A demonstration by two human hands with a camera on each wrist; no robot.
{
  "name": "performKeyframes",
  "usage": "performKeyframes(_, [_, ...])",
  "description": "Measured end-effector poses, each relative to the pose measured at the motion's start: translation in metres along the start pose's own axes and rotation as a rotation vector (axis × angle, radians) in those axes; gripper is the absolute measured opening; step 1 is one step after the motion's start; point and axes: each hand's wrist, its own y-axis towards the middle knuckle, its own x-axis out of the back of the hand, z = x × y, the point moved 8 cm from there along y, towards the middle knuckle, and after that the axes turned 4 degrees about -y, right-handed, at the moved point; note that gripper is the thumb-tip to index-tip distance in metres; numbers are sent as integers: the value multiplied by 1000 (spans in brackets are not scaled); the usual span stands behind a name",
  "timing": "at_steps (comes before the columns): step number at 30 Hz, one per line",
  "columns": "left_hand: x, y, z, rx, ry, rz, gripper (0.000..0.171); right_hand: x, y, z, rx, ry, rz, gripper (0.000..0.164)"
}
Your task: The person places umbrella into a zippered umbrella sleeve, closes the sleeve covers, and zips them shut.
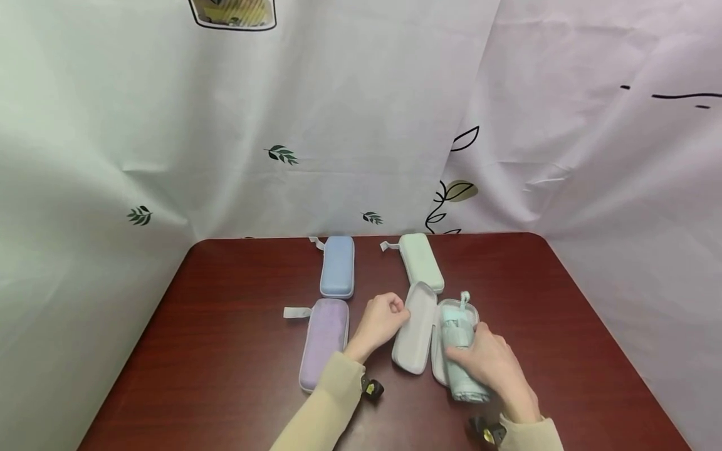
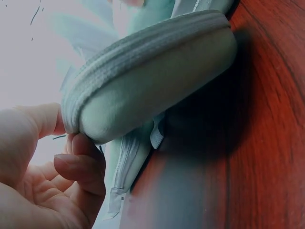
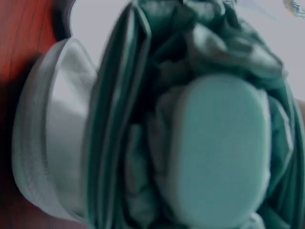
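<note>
A zip case lies open on the table, its grey-lined lid [image 1: 415,329] spread to the left of its other half [image 1: 439,356]. My left hand [image 1: 381,321] pinches the lid's edge between thumb and fingers; in the left wrist view the lid's zipped rim and pale green outer shell [image 2: 157,81] stand tilted off the table. My right hand [image 1: 492,362] grips a folded mint-green umbrella [image 1: 458,335] from its right side, over the case's right half. Close up in the right wrist view are the umbrella's flat oval end [image 3: 221,150] and its gathered fabric.
A closed pale green case [image 1: 422,260] lies behind the open one, close to its lid. Left of the hands are a blue case [image 1: 338,266] and a purple case [image 1: 325,341], each with a strap. A white printed cloth [image 1: 350,125] hangs beyond the dark red table [image 1: 237,351].
</note>
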Motion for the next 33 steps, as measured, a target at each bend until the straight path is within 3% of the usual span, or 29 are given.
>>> performKeyframes(7, [2,-1,0,-12,-12,-4,6,-8,-13,3,42,2,84,65])
performKeyframes(13, [0,0,0,-13,-15,17,6,-13,-14,10,78,27,92,64])
performKeyframes(18, [-1,0,-2,-20,-26,13,6,-6,-13,19,113,32,63,65])
performKeyframes(26, [-2,-2,-3,-18,-48,32,6,7,-22,0,29,-21,62,72])
performKeyframes(33, [-2,-3,0,-10,-38,27,7,-1,-4,-3,27,-27,61,62])
